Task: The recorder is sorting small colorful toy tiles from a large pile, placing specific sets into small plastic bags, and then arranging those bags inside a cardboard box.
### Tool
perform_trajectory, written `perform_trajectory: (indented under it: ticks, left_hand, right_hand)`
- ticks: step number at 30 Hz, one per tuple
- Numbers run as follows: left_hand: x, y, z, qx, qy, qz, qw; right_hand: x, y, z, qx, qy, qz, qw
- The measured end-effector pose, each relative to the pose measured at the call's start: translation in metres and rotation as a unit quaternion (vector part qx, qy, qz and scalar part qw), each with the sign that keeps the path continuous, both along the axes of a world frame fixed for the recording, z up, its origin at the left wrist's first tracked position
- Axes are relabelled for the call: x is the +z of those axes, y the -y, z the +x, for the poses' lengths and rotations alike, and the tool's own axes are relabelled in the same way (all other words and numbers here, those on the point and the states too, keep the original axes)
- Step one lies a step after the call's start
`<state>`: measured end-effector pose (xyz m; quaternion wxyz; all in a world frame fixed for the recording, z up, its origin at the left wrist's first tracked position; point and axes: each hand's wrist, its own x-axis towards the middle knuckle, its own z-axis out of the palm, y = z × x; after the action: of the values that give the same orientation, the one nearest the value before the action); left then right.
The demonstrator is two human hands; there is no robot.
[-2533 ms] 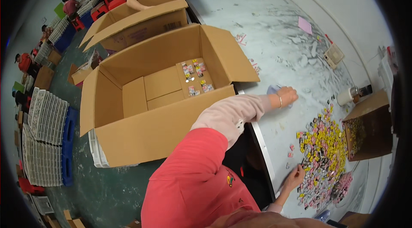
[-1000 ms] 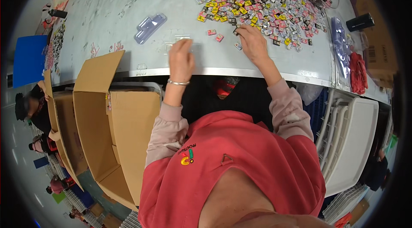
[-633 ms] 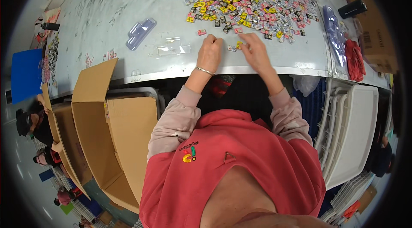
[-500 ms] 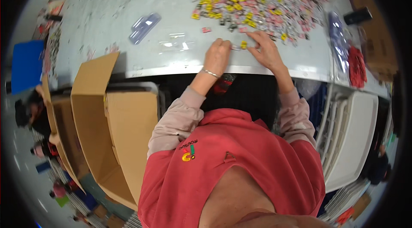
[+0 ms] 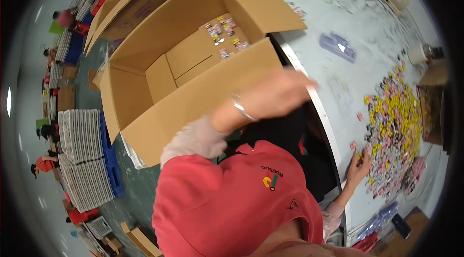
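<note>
My left hand (image 5: 282, 93), smeared by motion, passes above the table's front edge beside the open cardboard box (image 5: 193, 97); its fingers cannot be read. Inside the box, several small batches of pink, yellow and black pieces (image 5: 226, 29) lie on the bottom. My right hand (image 5: 357, 170) rests at the near side of a wide heap of small pink, yellow, black and clear pieces (image 5: 394, 129). Its fingers are curled together, and whatever is between them is too small to make out. Tiny pink pieces (image 5: 354, 145) show at its fingertips.
A clear purplish plastic tray (image 5: 338, 47) and a thinner transparent one (image 5: 341, 93) lie on the table (image 5: 321, 78). Clear plastic packs (image 5: 379, 220) and a dark phone-like object (image 5: 401, 225) sit beyond the heap. Stacked white racks (image 5: 79, 160) stand on the floor at left.
My view has swung left, bringing the box's inside into sight. The left hand has left the small pieces at the table's edge and moved toward the box; the right has stayed by the heap.
</note>
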<state>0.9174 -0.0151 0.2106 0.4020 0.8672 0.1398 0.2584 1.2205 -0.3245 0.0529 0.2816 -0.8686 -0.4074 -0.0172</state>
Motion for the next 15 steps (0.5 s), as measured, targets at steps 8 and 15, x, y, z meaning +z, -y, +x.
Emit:
perform_trajectory:
  ticks: [8, 15]
  left_hand:
    - [-0.058, -0.144, -0.161, 0.108, -0.357, -0.211, 0.903]
    - [-0.063, -0.109, -0.16, -0.074, -0.268, -0.349, 0.895]
  right_hand:
    - [-0.005, 0.008, 0.022, -0.041, -0.017, -0.048, 0.998]
    - [-0.012, 0.011, 0.031, -0.044, -0.007, -0.055, 0.998]
